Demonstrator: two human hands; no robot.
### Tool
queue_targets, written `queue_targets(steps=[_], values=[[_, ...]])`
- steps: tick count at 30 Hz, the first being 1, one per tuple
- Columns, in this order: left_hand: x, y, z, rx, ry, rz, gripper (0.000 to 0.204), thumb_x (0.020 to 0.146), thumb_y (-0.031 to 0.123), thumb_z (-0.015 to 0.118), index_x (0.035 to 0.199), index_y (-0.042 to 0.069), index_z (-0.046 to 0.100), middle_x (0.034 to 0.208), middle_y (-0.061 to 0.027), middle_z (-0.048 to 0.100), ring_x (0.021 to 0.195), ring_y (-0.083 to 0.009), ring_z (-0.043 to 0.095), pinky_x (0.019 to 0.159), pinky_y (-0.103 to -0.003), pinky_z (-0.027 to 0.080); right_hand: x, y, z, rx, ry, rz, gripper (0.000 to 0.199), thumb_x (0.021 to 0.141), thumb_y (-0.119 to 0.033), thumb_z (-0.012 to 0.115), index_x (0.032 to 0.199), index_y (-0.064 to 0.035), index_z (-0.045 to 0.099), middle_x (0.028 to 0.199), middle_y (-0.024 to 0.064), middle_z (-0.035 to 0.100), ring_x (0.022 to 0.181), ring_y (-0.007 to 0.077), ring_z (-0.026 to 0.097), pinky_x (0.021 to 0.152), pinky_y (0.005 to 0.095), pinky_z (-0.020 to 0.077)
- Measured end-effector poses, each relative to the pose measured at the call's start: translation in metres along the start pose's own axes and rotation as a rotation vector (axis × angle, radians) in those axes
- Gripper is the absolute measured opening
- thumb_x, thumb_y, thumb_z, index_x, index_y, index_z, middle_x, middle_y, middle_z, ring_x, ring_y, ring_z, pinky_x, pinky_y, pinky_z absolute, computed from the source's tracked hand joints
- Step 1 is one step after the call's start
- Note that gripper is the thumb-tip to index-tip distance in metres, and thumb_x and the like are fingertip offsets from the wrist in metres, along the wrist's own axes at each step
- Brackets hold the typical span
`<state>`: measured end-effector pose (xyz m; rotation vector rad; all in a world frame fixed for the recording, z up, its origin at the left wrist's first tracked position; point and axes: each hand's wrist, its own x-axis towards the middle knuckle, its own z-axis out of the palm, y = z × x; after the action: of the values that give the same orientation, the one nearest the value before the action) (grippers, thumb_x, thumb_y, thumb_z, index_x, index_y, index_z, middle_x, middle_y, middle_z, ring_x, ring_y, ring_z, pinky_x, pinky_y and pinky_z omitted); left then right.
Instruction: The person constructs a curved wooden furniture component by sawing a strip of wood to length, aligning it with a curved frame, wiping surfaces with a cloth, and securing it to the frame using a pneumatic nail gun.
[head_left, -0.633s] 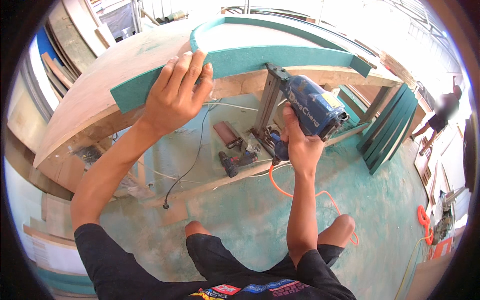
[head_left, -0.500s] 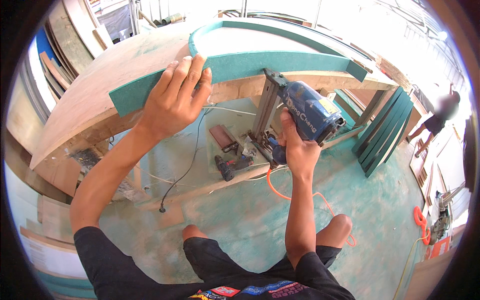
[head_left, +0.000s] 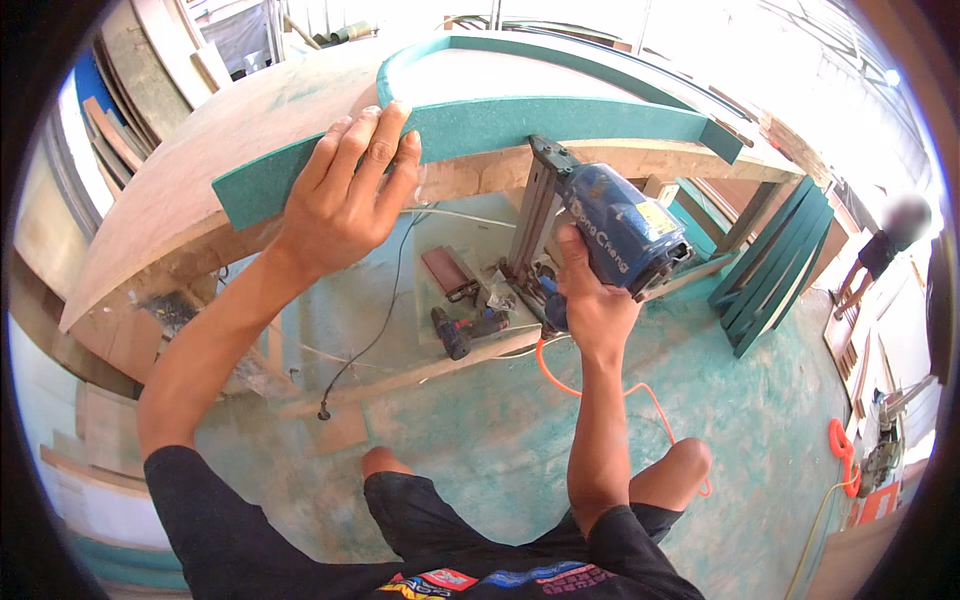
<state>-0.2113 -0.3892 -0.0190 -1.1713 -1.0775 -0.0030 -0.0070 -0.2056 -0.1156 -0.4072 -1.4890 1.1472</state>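
Co-worker [head_left: 878, 255] in bkgd now has legs closer together. R hand [head_left: 600, 315] grip's wrapped round blue nailer [head_left: 622, 228]; L hand [head_left: 345, 208] on teal strip [head_left: 480, 125], can't tell if pinching.

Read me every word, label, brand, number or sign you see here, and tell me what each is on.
Blue nail gun in the right hand: large pale lettering on its side, a brand name I won't repeat.
Yellow label on the nail gun: too small to read.
Black shirt: colourful print near the lower edge, some with lettering, which I won't copy.
I can make out no other text.
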Motion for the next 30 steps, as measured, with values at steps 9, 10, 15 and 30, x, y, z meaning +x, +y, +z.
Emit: queue_targets(steps=[9,10,15,30], values=[[-0.002,-0.005,-0.001,-0.127,-0.071,-0.065,0.031,0.082,0.017,0.083,0.109,0.004,0.075,0.126,-0.0182,0.070,0.110,-0.0282,0.065,0.089,-0.039,0.053,-0.030,-0.019,-0.006,0.070,-0.043,0.115,0.024,0.091,-0.019,0.083,0.101,-0.0018,0.069,0.085,-0.0002,0.066,0.074,0.0116,0.059,0.067,0.0291,0.0485],[-0.003,-0.005,-0.001,-0.122,-0.070,-0.063,0.032,0.082,0.018,0.083,0.110,0.004,0.075,0.126,-0.0180,0.070,0.110,-0.0281,0.064,0.089,-0.039,0.052,-0.032,-0.013,-0.006,0.046,-0.065,0.094,0.025,0.090,-0.018,0.084,0.102,-0.0012,0.070,0.090,0.0013,0.069,0.078,0.0119,0.062,0.071,0.0287,0.0506],[0.000,-0.009,-0.007,-0.149,-0.084,-0.073,0.035,0.083,0.020,0.082,0.115,0.008,0.075,0.126,-0.0128,0.070,0.108,-0.0278,0.064,0.089,-0.041,0.050,-0.046,-0.028,0.012,0.076,-0.135,0.012,0.030,0.089,-0.012,0.084,0.111,0.0025,0.070,0.103,0.0071,0.073,0.091,0.0141,0.066,0.082,0.0301,0.0539],[0.041,-0.050,-0.028,-0.815,-0.463,-0.635,0.027,0.089,0.013,0.076,0.113,0.001,0.076,0.112,-0.0180,0.074,0.097,-0.0333,0.072,0.089,-0.038,0.057,-0.064,-0.039,0.054,0.062,-0.168,-0.229,0.035,0.091,-0.016,0.084,0.115,0.0023,0.067,0.107,0.0072,0.071,0.095,0.0163,0.065,0.087,0.0320,0.0523]])
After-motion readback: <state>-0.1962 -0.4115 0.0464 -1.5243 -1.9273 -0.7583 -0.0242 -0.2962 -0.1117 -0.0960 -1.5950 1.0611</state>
